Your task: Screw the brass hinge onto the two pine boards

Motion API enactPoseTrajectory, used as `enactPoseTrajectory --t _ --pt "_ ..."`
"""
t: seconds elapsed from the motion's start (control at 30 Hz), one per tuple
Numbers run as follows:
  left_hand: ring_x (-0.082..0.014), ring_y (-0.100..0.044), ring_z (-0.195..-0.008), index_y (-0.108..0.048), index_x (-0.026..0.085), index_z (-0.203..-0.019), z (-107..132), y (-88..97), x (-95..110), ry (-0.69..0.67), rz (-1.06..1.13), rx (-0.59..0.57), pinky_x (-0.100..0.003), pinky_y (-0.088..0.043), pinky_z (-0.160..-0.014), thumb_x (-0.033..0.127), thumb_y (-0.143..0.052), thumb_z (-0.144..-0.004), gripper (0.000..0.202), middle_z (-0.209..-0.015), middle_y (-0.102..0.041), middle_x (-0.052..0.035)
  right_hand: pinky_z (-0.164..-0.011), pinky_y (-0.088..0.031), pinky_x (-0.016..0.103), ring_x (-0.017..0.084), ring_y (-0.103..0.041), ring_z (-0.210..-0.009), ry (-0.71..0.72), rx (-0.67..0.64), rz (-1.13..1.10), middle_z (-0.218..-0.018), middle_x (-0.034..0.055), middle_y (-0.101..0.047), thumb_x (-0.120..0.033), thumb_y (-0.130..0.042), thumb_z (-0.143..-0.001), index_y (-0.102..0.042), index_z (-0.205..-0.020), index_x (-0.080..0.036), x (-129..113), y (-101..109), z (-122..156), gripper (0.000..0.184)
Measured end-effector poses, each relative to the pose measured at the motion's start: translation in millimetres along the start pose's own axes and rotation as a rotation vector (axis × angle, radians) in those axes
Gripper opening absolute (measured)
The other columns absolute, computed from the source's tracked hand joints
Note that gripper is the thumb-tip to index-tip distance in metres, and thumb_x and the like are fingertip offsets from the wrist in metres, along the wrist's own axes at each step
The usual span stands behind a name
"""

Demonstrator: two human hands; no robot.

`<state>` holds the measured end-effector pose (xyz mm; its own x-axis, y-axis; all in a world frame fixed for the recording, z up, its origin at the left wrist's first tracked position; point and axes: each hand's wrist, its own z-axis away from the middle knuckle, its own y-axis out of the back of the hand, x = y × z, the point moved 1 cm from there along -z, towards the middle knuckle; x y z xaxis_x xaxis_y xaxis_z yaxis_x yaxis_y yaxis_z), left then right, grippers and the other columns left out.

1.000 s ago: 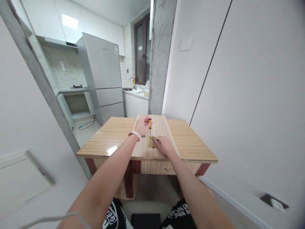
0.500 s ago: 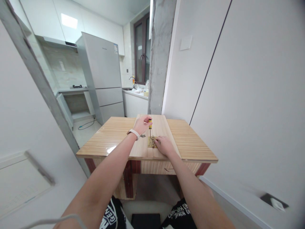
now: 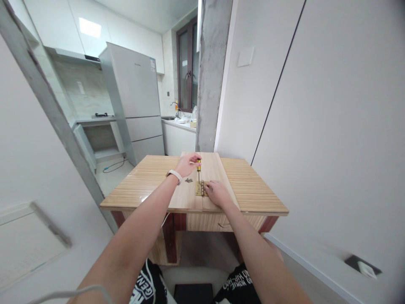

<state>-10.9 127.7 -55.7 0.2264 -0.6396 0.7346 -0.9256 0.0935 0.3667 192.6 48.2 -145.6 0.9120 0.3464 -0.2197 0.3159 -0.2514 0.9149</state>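
A yellow-and-black screwdriver (image 3: pixel 199 165) stands upright over the work, its handle pinched in the fingers of my left hand (image 3: pixel 187 164). The shaft points down at the left leaf of a brass-coloured hinge (image 3: pixel 198 189). The hinge lies flat across the seam between two pale wooden boards (image 3: pixel 212 163). My right hand (image 3: pixel 219 194) rests on the right board, its fingers pressed on the hinge's right leaf and partly covering it. Just left of the hinge is a small pile of screws (image 3: pixel 189 180). The screwdriver tip is too small to make out clearly.
The boards lie on a striped wooden table (image 3: pixel 256 185) with a drawer (image 3: pixel 209 221) below. A white cable (image 3: pixel 165 219) hangs near my left forearm. Beyond are a grey fridge (image 3: pixel 141 88) and a sink counter (image 3: pixel 179 135); a white wall (image 3: pixel 316 126) stands at right.
My left hand has shifted slightly left on the screwdriver, and its wrist has moved left, so the screws show more fully. My right hand stays on the hinge.
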Motion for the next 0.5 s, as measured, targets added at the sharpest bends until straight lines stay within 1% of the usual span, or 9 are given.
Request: enactPoseTrajectory --t 0.1,0.17,0.23,0.3,0.37,0.43,0.5 --pt "-0.0162 -0.068 -0.087 -0.073 0.018 -0.104 1 -0.2 1 0.019 -0.022 0.026 -0.029 -0.057 -0.081 0.018 -0.075 -0.08 0.024 -0.093 -0.071 -0.0043 -0.1 -0.036 0.03 0.021 -0.058 -0.114 0.001 -0.002 -0.008 -0.114 0.0096 -0.071 -0.039 -0.047 -0.105 -0.075 -0.111 -0.023 0 1 1 0.032" --pt "-0.0161 -0.067 -0.085 -0.073 0.018 -0.104 1 0.2 5 0.038 -0.043 0.055 -0.029 -0.057 -0.079 0.018 -0.075 -0.08 0.024 -0.092 -0.072 -0.0046 -0.1 -0.036 0.03 0.021 -0.058 -0.114 0.0 0.002 -0.016 -0.114 0.0095 -0.072 -0.039 -0.048 -0.105 -0.075 -0.112 -0.023 0 1 1 0.032" --pt "-0.0159 -0.067 -0.084 -0.074 0.019 -0.105 0 2.2 13 0.035 -0.046 0.093 -0.028 -0.057 -0.077 0.02 -0.075 -0.081 0.024 -0.094 -0.073 -0.0051 -0.1 -0.036 0.03 0.021 -0.058 -0.113 -0.001 0.01 -0.026 -0.115 0.0092 -0.072 -0.04 -0.048 -0.105 -0.074 -0.11 -0.023 1 -1 0 0.032" --pt "-0.0153 -0.066 -0.084 -0.074 0.019 -0.107 -1 6.0 23 0.0 -0.032 0.154 -0.028 -0.057 -0.076 0.023 -0.075 -0.083 0.024 -0.095 -0.073 -0.0053 -0.101 -0.037 0.03 0.021 -0.059 -0.113 -0.004 0.024 -0.046 -0.115 0.0092 -0.072 -0.04 -0.047 -0.105 -0.074 -0.109 -0.022 2 -4 -1 0.033" --pt "-0.015 -0.067 -0.083 -0.073 0.02 -0.109 -2 9.5 32 -0.031 -0.004 0.191 -0.028 -0.057 -0.076 0.027 -0.076 -0.084 0.026 -0.095 -0.073 -0.0051 -0.101 -0.037 0.03 0.021 -0.059 -0.115 -0.02 0.044 -0.082 -0.116 0.0097 -0.073 -0.042 -0.046 -0.106 -0.073 -0.112 -0.021 4 -7 -3 0.035" --pt "-0.0149 -0.068 -0.082 -0.073 0.019 -0.109 1 10.0 36 -0.027 0.028 0.149 -0.028 -0.057 -0.077 0.029 -0.077 -0.083 0.028 -0.093 -0.073 -0.0046 -0.101 -0.038 0.031 0.021 -0.06 -0.116 -0.052 0.072 -0.135 -0.119 0.0114 -0.072 -0.044 -0.043 -0.107 -0.07 -0.12 -0.02 7 -10 -4 0.039" --pt "-0.0147 -0.069 -0.08 -0.074 0.018 -0.108 7 6.1 35 0.009 0.059 0.083 -0.029 -0.057 -0.077 0.028 -0.08 -0.08 0.03 -0.091 -0.073 -0.0042 -0.099 -0.04 0.031 0.022 -0.061 -0.116 -0.081 0.097 -0.204 -0.122 0.0132 -0.072 -0.047 -0.037 -0.108 -0.068 -0.125 -0.019 9 -10 -4 0.044"
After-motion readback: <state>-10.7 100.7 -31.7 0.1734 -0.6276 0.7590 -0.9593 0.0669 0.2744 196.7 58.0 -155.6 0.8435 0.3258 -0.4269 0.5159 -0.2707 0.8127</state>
